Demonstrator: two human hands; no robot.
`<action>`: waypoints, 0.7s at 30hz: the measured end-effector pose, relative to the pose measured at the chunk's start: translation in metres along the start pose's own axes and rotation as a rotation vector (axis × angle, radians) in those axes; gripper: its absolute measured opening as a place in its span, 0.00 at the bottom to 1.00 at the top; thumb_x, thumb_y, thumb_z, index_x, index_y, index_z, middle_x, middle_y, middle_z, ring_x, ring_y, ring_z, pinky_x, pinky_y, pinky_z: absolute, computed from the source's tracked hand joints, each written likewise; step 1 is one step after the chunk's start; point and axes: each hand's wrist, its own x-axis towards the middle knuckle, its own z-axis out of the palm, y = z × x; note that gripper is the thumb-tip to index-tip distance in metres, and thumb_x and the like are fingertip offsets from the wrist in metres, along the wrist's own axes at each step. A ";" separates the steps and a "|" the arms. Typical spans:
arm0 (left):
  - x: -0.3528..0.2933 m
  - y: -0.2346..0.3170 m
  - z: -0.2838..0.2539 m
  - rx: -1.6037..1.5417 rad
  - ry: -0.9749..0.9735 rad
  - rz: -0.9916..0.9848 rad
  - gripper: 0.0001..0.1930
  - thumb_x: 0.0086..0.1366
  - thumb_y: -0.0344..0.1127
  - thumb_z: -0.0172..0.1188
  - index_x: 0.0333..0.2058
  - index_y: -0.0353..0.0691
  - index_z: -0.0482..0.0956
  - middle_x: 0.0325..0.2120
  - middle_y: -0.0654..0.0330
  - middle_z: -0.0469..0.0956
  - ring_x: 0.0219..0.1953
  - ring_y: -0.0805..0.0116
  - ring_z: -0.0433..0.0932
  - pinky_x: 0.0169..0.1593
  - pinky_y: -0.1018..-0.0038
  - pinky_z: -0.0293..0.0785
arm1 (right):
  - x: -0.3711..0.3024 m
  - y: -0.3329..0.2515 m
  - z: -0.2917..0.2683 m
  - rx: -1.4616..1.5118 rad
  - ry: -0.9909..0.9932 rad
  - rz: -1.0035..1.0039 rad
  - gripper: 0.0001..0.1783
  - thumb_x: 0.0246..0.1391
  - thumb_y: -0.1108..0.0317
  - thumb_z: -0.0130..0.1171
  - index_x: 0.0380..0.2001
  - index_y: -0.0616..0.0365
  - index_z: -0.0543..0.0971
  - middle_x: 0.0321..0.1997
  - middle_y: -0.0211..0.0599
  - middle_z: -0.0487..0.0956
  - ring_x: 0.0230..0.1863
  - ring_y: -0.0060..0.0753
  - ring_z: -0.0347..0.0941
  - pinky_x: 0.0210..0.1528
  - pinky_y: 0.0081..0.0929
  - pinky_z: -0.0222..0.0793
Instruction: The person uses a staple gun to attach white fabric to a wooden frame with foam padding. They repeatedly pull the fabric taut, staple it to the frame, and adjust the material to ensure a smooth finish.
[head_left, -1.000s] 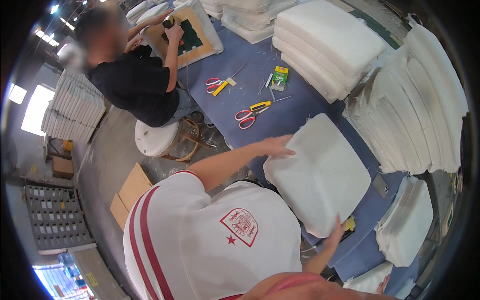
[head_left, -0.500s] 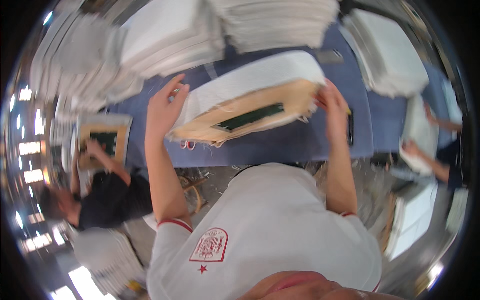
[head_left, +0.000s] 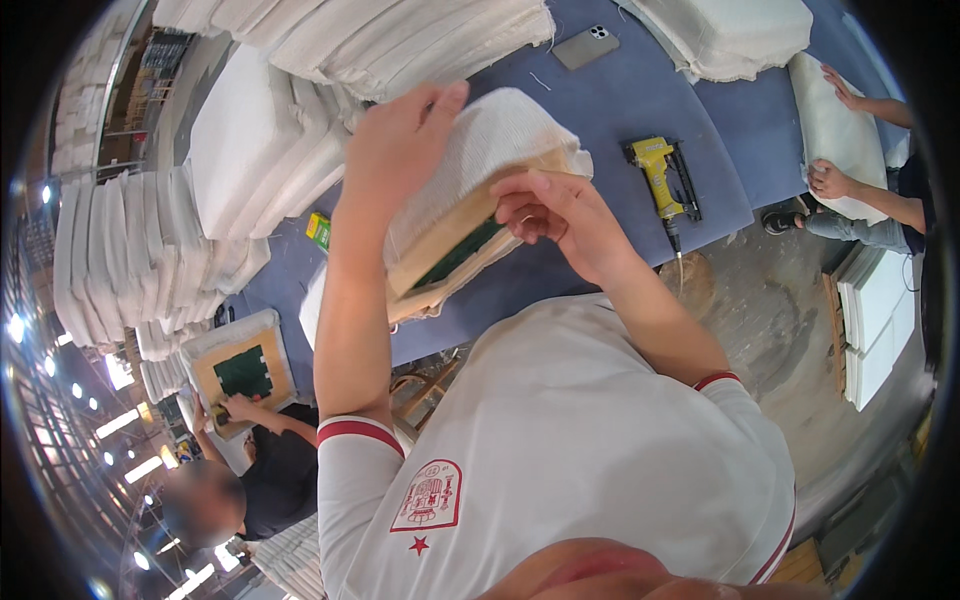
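A seat pad [head_left: 468, 148] with white fabric over its side stands tilted in front of me, its tan underside and dark green centre panel [head_left: 462, 252] turned toward me. My left hand [head_left: 405, 140] is raised over the pad's left part; its fingers are curled, blurred and partly hidden, and I cannot tell whether it touches the fabric. Close to the near face of the pad is my right hand [head_left: 560, 215], its fingers loosely bent and apart with nothing visible in them. To the right, a yellow and black staple gun [head_left: 657, 178] lies on the blue table [head_left: 600, 115].
White padded pieces [head_left: 400, 40] are stacked behind and at left [head_left: 130, 240]. A grey phone [head_left: 586, 47] lies at the back, and a small green-yellow box [head_left: 318, 231] at left. A co-worker at left handles another pad [head_left: 235, 370]; one at right handles a white pad [head_left: 840, 130].
The pad has shifted left in view and turned more upright. My right hand has left its right end and moved in front of it; my left hand has risen. The view has turned.
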 end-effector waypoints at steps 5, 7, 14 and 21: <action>0.000 0.010 0.024 -0.069 -0.143 -0.003 0.26 0.89 0.55 0.50 0.63 0.41 0.86 0.47 0.40 0.90 0.51 0.34 0.88 0.57 0.52 0.80 | 0.026 -0.013 0.002 0.163 -0.021 0.106 0.37 0.80 0.34 0.60 0.49 0.65 0.93 0.36 0.42 0.91 0.30 0.27 0.80 0.36 0.24 0.75; -0.003 0.008 0.028 -0.047 -0.152 0.033 0.26 0.89 0.54 0.49 0.67 0.42 0.84 0.47 0.41 0.90 0.51 0.33 0.88 0.57 0.51 0.81 | 0.031 -0.014 0.001 0.122 0.072 0.154 0.34 0.81 0.38 0.62 0.45 0.64 0.93 0.31 0.43 0.90 0.26 0.27 0.79 0.32 0.24 0.73; -0.012 0.005 0.027 -0.056 -0.111 0.133 0.33 0.75 0.57 0.71 0.68 0.40 0.82 0.51 0.47 0.92 0.49 0.40 0.91 0.55 0.55 0.84 | 0.034 0.017 -0.037 -0.065 -0.112 -0.052 0.15 0.75 0.69 0.69 0.29 0.59 0.88 0.27 0.39 0.89 0.25 0.27 0.83 0.25 0.28 0.75; -0.025 0.003 0.054 -0.181 -0.025 0.144 0.44 0.55 0.59 0.81 0.63 0.34 0.84 0.55 0.45 0.90 0.58 0.40 0.88 0.59 0.53 0.85 | 0.016 0.046 -0.084 -0.425 -0.064 -0.132 0.06 0.69 0.67 0.74 0.41 0.59 0.90 0.32 0.38 0.89 0.35 0.33 0.87 0.37 0.33 0.82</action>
